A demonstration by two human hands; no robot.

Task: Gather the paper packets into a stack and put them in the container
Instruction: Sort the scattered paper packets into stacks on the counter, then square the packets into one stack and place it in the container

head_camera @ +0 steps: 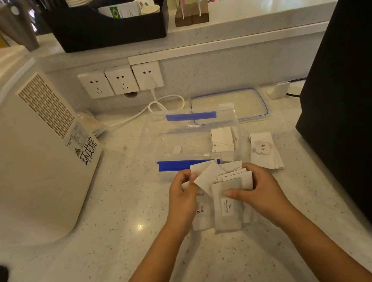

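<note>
Several white paper packets (225,188) are bunched between both my hands just in front of the clear plastic container (194,137) with blue clips. My left hand (183,198) grips the left side of the bunch, thumb on a tilted packet. My right hand (256,190) clasps the right side, fingers over a packet with a grey label. Some packets rest on the counter under my hands. A few packets (222,140) stand inside the container at its right end. Another small pile with a "love" label (264,150) lies on the counter to the container's right.
The container's lid (229,106) lies behind it. A white appliance (26,151) stands at left, a tall black box (356,102) at right. Wall sockets (121,79) with a white cable (165,103) are behind. A black organiser (111,24) sits on the raised ledge.
</note>
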